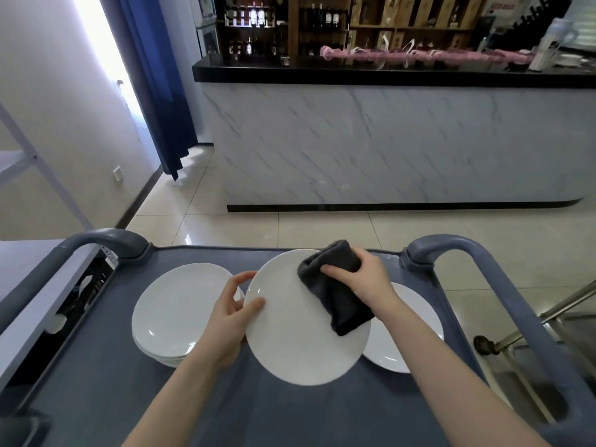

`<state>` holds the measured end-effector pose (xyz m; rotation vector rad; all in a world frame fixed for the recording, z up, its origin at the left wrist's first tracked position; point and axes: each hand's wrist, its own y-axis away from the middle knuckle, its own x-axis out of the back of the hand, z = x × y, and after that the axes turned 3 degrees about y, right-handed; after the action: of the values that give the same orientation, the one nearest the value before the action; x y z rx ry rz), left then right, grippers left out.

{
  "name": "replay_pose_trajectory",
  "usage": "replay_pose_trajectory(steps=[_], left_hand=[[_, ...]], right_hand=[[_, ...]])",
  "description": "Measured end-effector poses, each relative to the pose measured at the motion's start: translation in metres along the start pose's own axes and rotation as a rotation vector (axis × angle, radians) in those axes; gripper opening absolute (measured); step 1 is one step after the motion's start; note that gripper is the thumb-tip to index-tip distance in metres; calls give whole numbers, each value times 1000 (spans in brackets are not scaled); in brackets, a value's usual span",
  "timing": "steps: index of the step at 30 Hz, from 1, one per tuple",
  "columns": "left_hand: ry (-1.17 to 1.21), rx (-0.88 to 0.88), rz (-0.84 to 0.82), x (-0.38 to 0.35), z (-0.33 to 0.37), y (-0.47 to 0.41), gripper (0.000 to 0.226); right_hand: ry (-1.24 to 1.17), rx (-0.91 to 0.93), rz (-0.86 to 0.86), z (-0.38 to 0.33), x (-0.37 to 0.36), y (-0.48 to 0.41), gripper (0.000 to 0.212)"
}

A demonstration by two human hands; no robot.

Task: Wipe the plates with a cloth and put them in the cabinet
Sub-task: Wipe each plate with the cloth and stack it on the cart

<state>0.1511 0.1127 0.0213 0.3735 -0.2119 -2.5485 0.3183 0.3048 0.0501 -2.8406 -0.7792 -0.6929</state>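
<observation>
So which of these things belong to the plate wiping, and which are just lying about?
In the job: held plate, dark cloth, plate stack, lone plate, left hand, right hand.
Just about: cart, bar counter, bottle shelves, blue curtain.

**Our cart and its load**

We see a grey-blue cart [96,366] with a curved handle at each far corner. On its flat top a stack of white plates [174,311] lies at the left, and a single white plate [383,354] lies at the right, well apart.
</observation>
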Motion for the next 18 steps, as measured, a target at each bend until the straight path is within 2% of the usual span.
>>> replay_pose_trajectory(steps=[3, 5, 7, 10, 14, 18], left_hand=[[26, 5, 55, 3, -2, 1, 36], [75, -2, 124, 5, -3, 1, 37], [128, -12, 203, 5, -4, -3, 38], [132, -32, 207, 1, -3, -7, 39], [62, -82, 157, 5, 2, -5, 43], [-61, -91, 27, 12, 11, -2, 42]], right_hand=[[-149, -177, -108, 12, 1, 15, 45], [-319, -303, -119, 27, -9, 31, 47], [-481, -423, -71, 37, -31, 51, 44], [-644, -536, 46, 39, -60, 70, 38], [-573, -493, 48, 31, -51, 58, 40], [-234, -276, -38, 16, -15, 33, 48]])
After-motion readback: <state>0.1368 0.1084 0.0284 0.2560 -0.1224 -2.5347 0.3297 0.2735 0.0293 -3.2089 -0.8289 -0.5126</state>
